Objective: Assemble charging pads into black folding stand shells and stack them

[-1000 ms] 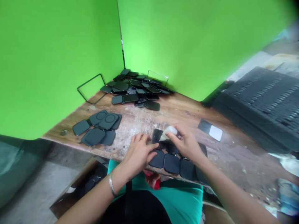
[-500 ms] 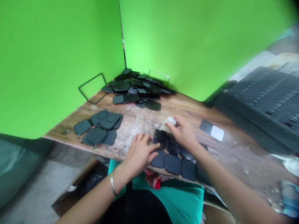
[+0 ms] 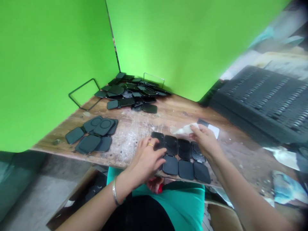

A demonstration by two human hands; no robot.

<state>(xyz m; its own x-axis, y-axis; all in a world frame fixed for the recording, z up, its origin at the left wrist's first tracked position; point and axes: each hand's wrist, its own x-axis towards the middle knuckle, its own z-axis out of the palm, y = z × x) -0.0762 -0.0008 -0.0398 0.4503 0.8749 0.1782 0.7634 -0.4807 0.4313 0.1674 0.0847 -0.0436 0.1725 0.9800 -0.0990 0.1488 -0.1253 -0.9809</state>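
Observation:
In the head view a row of black folding charger pads [image 3: 186, 170] lies unfolded along the table's near edge. Their upper halves [image 3: 184, 149] show recessed and gridded insides. My left hand [image 3: 148, 157] rests over the leftmost unit with fingers spread, partly covering it, and grips nothing. My right hand [image 3: 204, 138] is closed on a small white squeeze bottle [image 3: 189, 129], held nearly level above the table behind the row. The bottle's narrow nozzle points left. Just behind the right hand lies a pad with one white square [image 3: 213, 131].
Several stacked dark pads [image 3: 90, 142] lie at the left. A larger pile of black pads [image 3: 130, 91] fills the back corner, with a thin wire frame [image 3: 83, 93] on its left. Green panels [image 3: 168, 38] wall the back. Black foam trays [image 3: 260, 99] stand at right.
My right hand has moved right with the bottle, whose nozzle now shows pointing left. My left hand stays at the row's left end. The view has shifted right.

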